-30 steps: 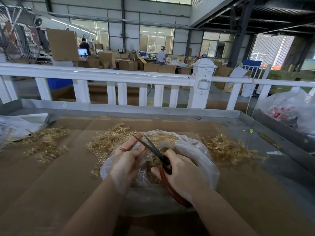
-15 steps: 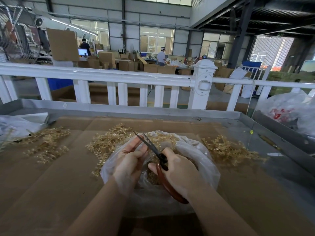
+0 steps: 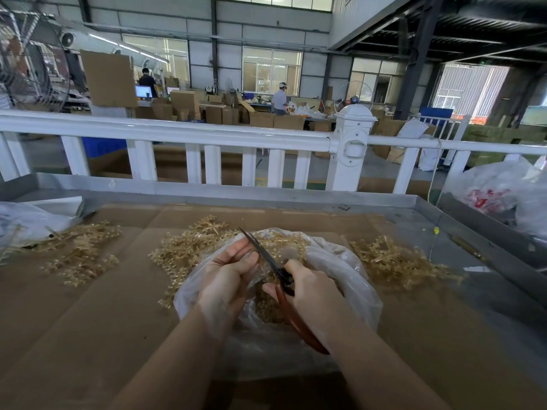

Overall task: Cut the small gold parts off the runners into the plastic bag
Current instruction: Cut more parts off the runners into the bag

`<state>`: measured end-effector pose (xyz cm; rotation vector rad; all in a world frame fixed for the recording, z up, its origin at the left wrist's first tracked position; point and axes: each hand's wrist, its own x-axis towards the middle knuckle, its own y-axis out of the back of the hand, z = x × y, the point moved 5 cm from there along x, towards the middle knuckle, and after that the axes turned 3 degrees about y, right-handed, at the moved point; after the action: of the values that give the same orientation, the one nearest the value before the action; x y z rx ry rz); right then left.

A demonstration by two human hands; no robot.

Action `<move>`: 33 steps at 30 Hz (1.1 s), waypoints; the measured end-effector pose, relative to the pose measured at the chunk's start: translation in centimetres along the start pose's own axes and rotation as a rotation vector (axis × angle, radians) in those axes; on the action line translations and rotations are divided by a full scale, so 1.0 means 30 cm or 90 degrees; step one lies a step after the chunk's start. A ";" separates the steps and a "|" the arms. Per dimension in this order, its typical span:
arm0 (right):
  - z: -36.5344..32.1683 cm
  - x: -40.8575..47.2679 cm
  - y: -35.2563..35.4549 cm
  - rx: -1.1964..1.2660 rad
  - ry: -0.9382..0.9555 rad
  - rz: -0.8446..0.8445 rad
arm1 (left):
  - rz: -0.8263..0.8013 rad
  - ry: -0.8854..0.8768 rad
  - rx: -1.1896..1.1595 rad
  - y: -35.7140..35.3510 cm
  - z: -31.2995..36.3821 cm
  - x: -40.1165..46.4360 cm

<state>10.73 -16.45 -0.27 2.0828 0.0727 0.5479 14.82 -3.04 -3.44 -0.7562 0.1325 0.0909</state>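
Head view: right hand [image 3: 313, 294] grips red-handled scissors [image 3: 284, 287], blades nearly closed, tips up-left. Left hand [image 3: 228, 276], fingers curled, pinches something against the blades; item too small to identify. Both over open plastic bag [image 3: 349, 270] holding gold parts [image 3: 268, 306]. Runner piles [image 3: 180, 253] flank the bag on cardboard [image 3: 88, 321].

Plastic bag [image 3: 349, 279] sits mid-table between runner piles [image 3: 80, 250] left and right.

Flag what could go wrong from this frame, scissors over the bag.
1. The scissors blades run right beside the left hand fingertips; a nick seems possible.
2. The plastic bag film bunches under the blades and could get snipped.
3. Loose gold runners crowd the bag's rim, so cut pieces may mix in.
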 end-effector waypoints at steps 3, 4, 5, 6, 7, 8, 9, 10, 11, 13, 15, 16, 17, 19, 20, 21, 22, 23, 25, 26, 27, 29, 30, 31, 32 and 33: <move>0.010 -0.001 -0.008 -0.003 -0.008 -0.005 | 0.012 -0.007 0.026 0.004 -0.002 0.004; 0.012 -0.003 -0.009 -0.005 -0.008 -0.007 | 0.015 -0.009 0.030 0.007 -0.002 0.007; 0.014 -0.004 -0.008 -0.008 -0.007 -0.004 | 0.019 -0.010 0.034 0.011 -0.002 0.010; 0.016 -0.007 -0.005 -0.013 -0.003 0.004 | 0.022 -0.012 0.037 0.016 -0.001 0.012; 0.017 -0.009 -0.002 -0.018 0.003 0.014 | 0.023 -0.013 0.039 0.019 -0.001 0.015; 0.017 -0.012 0.000 -0.022 0.008 0.023 | 0.022 -0.015 0.040 0.021 0.000 0.017; 0.017 -0.015 0.001 -0.024 0.011 0.028 | 0.021 -0.019 0.042 0.021 0.001 0.017; 0.016 -0.018 0.000 -0.024 0.013 0.029 | 0.020 -0.023 0.045 0.019 0.001 0.017; 0.016 -0.020 -0.003 -0.023 0.014 0.030 | 0.020 -0.029 0.049 0.018 0.001 0.017; 0.015 -0.023 -0.010 -0.022 0.016 0.031 | 0.022 -0.038 0.061 0.021 0.000 0.018; 0.017 -0.023 -0.017 -0.028 0.012 0.033 | 0.020 -0.041 0.081 0.026 -0.006 0.021; 0.018 -0.022 -0.018 -0.033 0.011 0.034 | 0.017 -0.041 0.091 0.028 -0.010 0.021; 0.020 -0.020 -0.020 -0.036 0.010 0.033 | 0.015 -0.040 0.098 0.029 -0.013 0.022; 0.022 -0.016 -0.023 -0.031 0.005 0.028 | 0.016 -0.039 0.101 0.031 -0.018 0.023; 0.022 -0.014 -0.024 -0.026 0.003 0.026 | 0.016 -0.038 0.099 0.029 -0.020 0.023; 0.022 -0.013 -0.025 -0.022 0.001 0.025 | 0.015 -0.036 0.095 0.026 -0.021 0.021; 0.021 -0.011 -0.026 -0.018 -0.001 0.025 | 0.012 -0.033 0.088 0.023 -0.022 0.019; 0.021 -0.011 -0.026 -0.013 -0.003 0.027 | 0.009 -0.027 0.079 0.020 -0.024 0.017; 0.021 -0.010 -0.025 -0.001 -0.007 0.032 | 0.004 -0.010 0.058 0.018 -0.029 0.016; 0.021 -0.009 -0.023 0.000 -0.009 0.034 | 0.002 -0.002 0.050 0.017 -0.030 0.014; 0.022 -0.008 -0.022 -0.001 -0.009 0.036 | 0.001 0.003 0.043 0.015 -0.031 0.013; 0.024 -0.005 -0.021 -0.007 -0.009 0.033 | 0.003 0.006 0.038 0.011 -0.030 0.013; 0.025 -0.004 -0.021 -0.010 -0.009 0.032 | 0.003 0.005 0.036 0.009 -0.030 0.013; 0.026 -0.003 -0.020 -0.016 -0.009 0.032 | 0.005 0.004 0.036 0.009 -0.030 0.013; 0.027 -0.002 -0.019 -0.022 -0.008 0.033 | 0.009 0.005 0.037 0.009 -0.030 0.012; 0.028 -0.002 -0.019 -0.027 -0.008 0.033 | 0.015 0.007 0.038 0.011 -0.031 0.012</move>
<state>11.12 -16.83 -1.15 2.0515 0.0001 0.5634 15.04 -3.43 -4.39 -0.6961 0.1537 0.1048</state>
